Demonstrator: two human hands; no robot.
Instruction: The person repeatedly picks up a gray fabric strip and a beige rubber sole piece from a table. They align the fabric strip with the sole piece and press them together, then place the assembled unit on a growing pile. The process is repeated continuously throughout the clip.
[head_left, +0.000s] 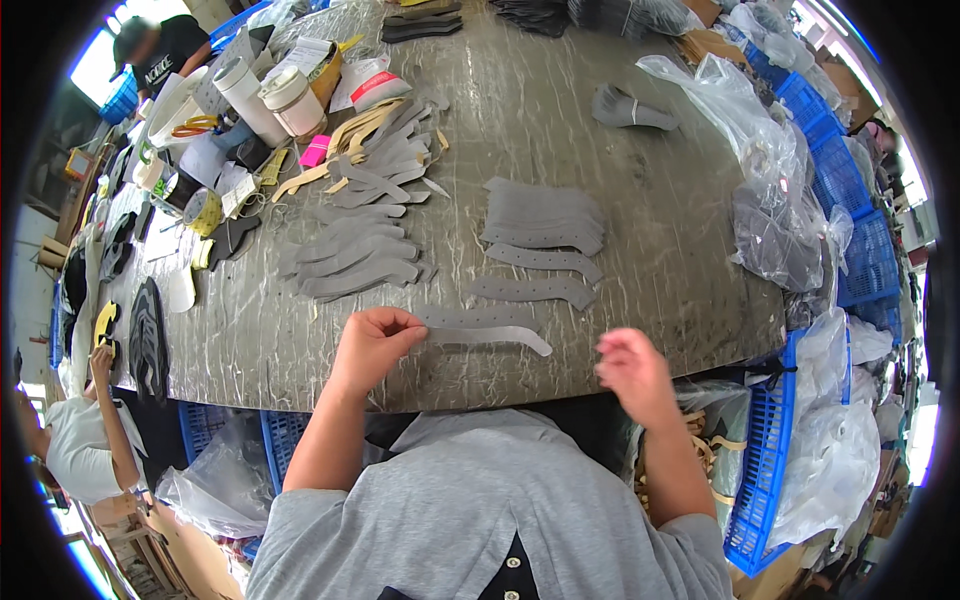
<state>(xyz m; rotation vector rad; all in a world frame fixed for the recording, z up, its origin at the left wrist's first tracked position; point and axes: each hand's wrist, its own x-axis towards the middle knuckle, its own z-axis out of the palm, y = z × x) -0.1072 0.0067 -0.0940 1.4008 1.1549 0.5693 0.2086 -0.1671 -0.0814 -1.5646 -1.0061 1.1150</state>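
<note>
Near the table's front edge, my left hand [378, 345] pinches one end of a light grey curved strip [490, 337]. Just behind that strip lies a darker grey strip with a row of holes [500, 317], partly covered by it. My right hand [637, 375] hovers to the right of the strip's free end, slightly blurred, its fingers loosely bent and apart with nothing seen in them. Farther back lie another holed strip [535, 290] and a fanned stack of grey holed pieces [545, 212]. Overlapping grey strips [360, 252] spread out to the left.
Jars [292, 100], tape and scraps crowd the table's left side. A banded grey bundle [632, 108] lies at the back right, near clear plastic bags [770, 170]. Blue crates [762, 470] line the right edge. Another person [90, 440] works at the left.
</note>
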